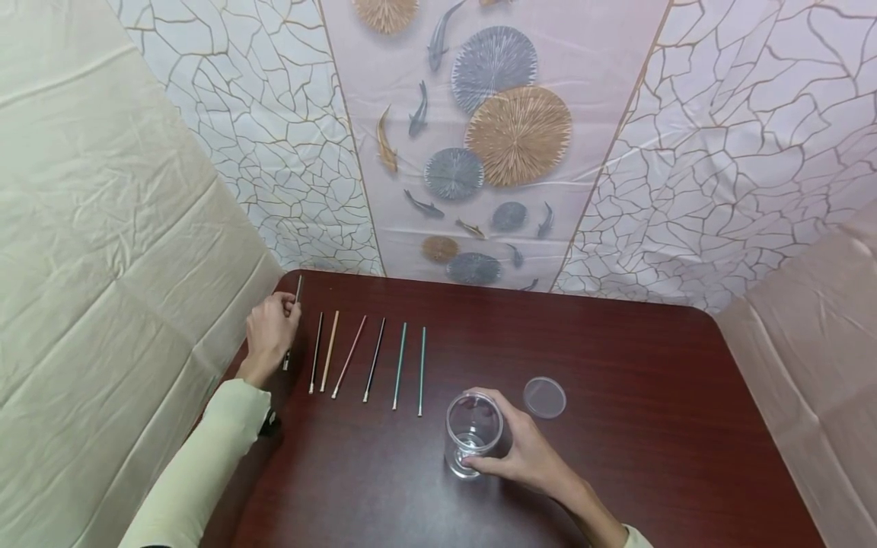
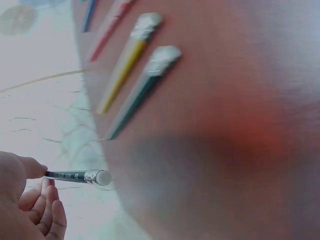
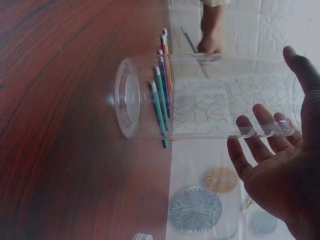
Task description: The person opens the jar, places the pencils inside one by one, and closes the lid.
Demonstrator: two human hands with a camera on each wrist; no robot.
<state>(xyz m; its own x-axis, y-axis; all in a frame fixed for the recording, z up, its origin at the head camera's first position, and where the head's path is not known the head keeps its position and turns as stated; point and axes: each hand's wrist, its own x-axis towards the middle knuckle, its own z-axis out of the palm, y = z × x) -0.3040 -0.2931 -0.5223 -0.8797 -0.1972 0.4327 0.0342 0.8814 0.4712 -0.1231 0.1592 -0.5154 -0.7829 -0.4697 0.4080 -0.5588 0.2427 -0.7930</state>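
Nearest me, my right hand [image 1: 526,455] spans a clear jar [image 1: 455,447] at the tabletop's [image 1: 630,472] near middle, thumb and fingers curved round it; the right wrist view shows fingers the head view mostly hides. A round clear lid [image 1: 544,398] lies beyond, right. Six brushes [image 1: 374,359] lie further left. Farthest, my outstretched left hand [image 1: 270,329] pinches another brush [image 2: 75,176], a thumb-and-finger grip plain only in the left wrist view.
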